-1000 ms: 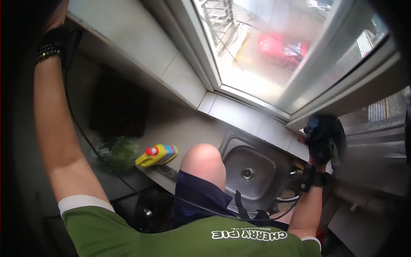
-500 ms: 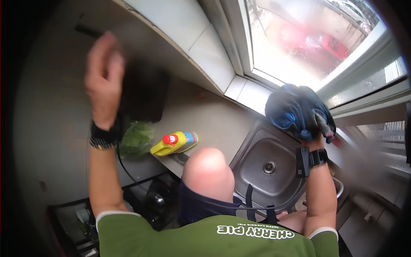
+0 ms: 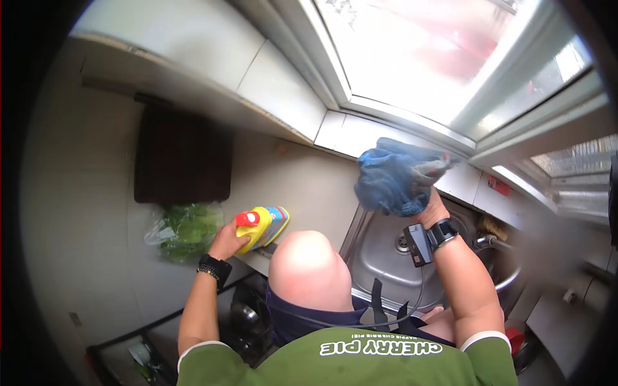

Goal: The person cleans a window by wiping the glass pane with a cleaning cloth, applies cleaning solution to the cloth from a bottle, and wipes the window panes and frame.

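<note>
My left hand [image 3: 228, 240] is at the handle side of a yellow cleaner bottle [image 3: 261, 226] with a red cap and a blue label, fingers closed around it. The bottle stands on the beige countertop [image 3: 309, 183] near its front edge. Bunched in my right hand [image 3: 434, 211] is a dark blue cloth [image 3: 394, 179] with a greyish end, held over the far side of the steel sink [image 3: 380, 251]. Part of the right-hand fingers is hidden by the cloth.
My bent knee [image 3: 309, 260] rests up at the counter, beside the sink. A bag of green leaves [image 3: 187, 231] lies left of the bottle, below a dark board [image 3: 183, 154]. A window [image 3: 418, 58] and tiled sill [image 3: 341, 132] rise behind; a faucet [image 3: 486, 241] stands right.
My left hand has come down from the raised position by the wall to the bottle and taken hold of it. My right hand has moved the cloth left, away from the window corner.
</note>
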### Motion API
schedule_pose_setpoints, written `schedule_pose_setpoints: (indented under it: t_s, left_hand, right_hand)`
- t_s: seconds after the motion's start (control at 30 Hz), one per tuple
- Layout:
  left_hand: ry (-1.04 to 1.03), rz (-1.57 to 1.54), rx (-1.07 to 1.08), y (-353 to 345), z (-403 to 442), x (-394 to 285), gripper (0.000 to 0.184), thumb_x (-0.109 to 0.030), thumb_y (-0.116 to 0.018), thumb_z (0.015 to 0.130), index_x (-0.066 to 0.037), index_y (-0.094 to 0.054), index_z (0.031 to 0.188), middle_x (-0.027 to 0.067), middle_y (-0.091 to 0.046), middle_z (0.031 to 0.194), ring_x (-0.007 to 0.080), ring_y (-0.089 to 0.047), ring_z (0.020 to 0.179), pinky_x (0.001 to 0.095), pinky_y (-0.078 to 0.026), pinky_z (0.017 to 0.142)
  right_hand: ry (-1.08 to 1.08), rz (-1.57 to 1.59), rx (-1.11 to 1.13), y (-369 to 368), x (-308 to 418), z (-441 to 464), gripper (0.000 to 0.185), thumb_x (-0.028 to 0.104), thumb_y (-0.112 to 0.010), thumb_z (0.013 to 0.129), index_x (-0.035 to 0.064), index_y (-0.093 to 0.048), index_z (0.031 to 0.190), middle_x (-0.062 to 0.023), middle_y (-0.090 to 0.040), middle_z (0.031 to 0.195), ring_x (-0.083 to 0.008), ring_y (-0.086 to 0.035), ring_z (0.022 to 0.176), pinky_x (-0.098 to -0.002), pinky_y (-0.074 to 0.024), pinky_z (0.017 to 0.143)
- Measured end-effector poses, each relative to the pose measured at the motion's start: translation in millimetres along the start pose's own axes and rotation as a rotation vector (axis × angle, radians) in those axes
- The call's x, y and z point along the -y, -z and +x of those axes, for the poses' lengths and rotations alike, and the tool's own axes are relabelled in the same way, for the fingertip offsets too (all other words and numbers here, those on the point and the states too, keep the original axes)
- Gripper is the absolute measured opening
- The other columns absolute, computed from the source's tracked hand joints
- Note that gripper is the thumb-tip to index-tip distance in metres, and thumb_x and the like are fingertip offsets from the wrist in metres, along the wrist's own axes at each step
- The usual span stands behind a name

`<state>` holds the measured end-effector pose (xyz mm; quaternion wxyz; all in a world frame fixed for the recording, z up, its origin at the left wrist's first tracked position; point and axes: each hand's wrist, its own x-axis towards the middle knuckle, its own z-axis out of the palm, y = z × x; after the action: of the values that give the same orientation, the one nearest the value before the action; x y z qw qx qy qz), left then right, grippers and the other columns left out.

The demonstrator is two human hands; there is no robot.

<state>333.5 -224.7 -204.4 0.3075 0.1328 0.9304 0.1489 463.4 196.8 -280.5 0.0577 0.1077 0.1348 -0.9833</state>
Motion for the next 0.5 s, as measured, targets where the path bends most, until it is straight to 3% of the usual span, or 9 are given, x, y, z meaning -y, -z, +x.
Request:
schedule_pose_setpoints:
  t_s: [0.13, 0.23, 0.3, 0.37, 0.43, 0.5]
  left_hand:
    - [-0.185, 0.014, -0.013, 3, 13, -53, 0.063, -0.011, -0.068, 0.071, -0.012, -0.050, 0.132, 0.0177, -0.063, 0.115, 0.0324, -0.060, 0.109, 0.0368, -0.047, 0.093]
    - [-0.207, -0.014, 0.019, -6, 25, -79, 0.058, -0.013, -0.068, 0.072, -0.010, -0.053, 0.128, 0.0169, -0.063, 0.114, 0.0327, -0.060, 0.108, 0.0377, -0.047, 0.091]
    - [-0.265, -0.017, -0.011, -16, 35, -93, 0.053, -0.014, -0.067, 0.073, -0.009, -0.054, 0.124, 0.0179, -0.064, 0.110, 0.0352, -0.060, 0.105, 0.0397, -0.048, 0.089]
    - [-0.275, -0.035, -0.010, -22, 38, -118, 0.052, -0.015, -0.066, 0.074, -0.010, -0.054, 0.124, 0.0189, -0.064, 0.109, 0.0367, -0.060, 0.104, 0.0406, -0.048, 0.088]
    - [-0.328, -0.051, -0.029, -31, 48, -128, 0.051, -0.016, -0.064, 0.075, -0.010, -0.053, 0.125, 0.0205, -0.064, 0.106, 0.0392, -0.060, 0.101, 0.0427, -0.048, 0.086]
    - [-0.349, -0.074, -0.045, -40, 56, -140, 0.051, -0.016, -0.063, 0.076, -0.011, -0.053, 0.125, 0.0211, -0.064, 0.105, 0.0401, -0.060, 0.100, 0.0435, -0.048, 0.085]
  right_hand:
    - [-0.098, 0.103, 0.070, 8, -11, 4, 0.039, 0.033, -0.042, 0.099, 0.0069, -0.045, 0.127, -0.0087, -0.055, 0.118, -0.0198, -0.055, 0.106, -0.0359, -0.0468, 0.095]
    - [-0.021, -0.210, 0.106, 21, -37, 17, 0.037, 0.030, -0.041, 0.099, 0.0064, -0.045, 0.127, -0.0088, -0.055, 0.118, -0.0194, -0.055, 0.106, -0.0351, -0.0477, 0.093]
    - [-0.033, -0.224, 0.039, 27, -46, 16, 0.039, 0.032, -0.045, 0.097, 0.0062, -0.049, 0.125, -0.0098, -0.058, 0.118, -0.0210, -0.057, 0.105, -0.0360, -0.0481, 0.093]
    - [-0.134, 0.096, -0.046, 23, -47, 7, 0.043, 0.039, -0.052, 0.094, 0.0061, -0.057, 0.122, -0.0115, -0.063, 0.118, -0.0245, -0.062, 0.105, -0.0382, -0.0485, 0.095]
    - [-0.095, -0.062, -0.047, 22, -50, 3, 0.039, 0.036, -0.053, 0.093, 0.0059, -0.061, 0.116, -0.0107, -0.065, 0.114, -0.0237, -0.062, 0.104, -0.0384, -0.0490, 0.095]
    - [-0.150, 0.124, -0.085, 19, -46, -3, 0.039, 0.036, -0.053, 0.093, 0.0054, -0.061, 0.116, -0.0107, -0.065, 0.115, -0.0237, -0.062, 0.104, -0.0387, -0.0492, 0.094]
